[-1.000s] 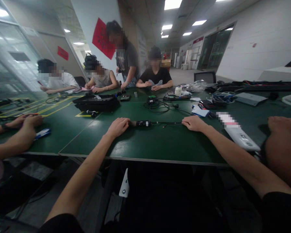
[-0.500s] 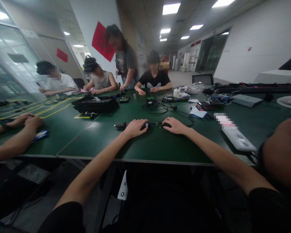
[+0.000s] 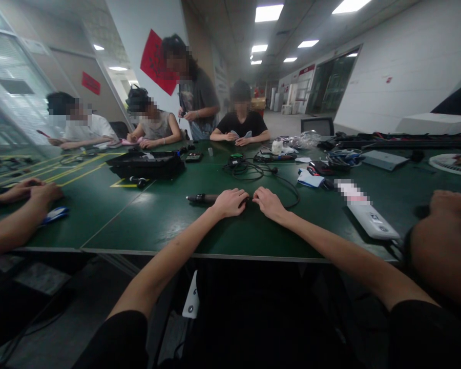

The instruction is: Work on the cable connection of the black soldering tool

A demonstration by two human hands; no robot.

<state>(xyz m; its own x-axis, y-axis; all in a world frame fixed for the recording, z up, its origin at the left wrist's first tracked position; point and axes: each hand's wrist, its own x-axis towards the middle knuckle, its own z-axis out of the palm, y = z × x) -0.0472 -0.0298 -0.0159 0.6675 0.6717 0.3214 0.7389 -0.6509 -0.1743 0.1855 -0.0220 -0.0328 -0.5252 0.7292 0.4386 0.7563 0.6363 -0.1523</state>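
Observation:
On the green table lies a dark electric screwdriver, its metal tip pointing left. My left hand has its fingers curled over the rear end of the tool and hides that part. Just to the right, my right hand is closed at the cable end, its fingertips almost meeting the left hand. A black cable curves away behind the right hand toward a loose coil. The joint between tool and cable is mostly hidden by my fingers.
A black tray stands at the back left. To the right are a white power strip, a blue-and-white packet and bundled wires. Other people's arms rest at both sides; several people sit or stand across the table.
My left hand has slid right along the screwdriver to its rear end. My right hand has come closer to it, and its fingers are more closed. Across the table, a person has lifted a grey item.

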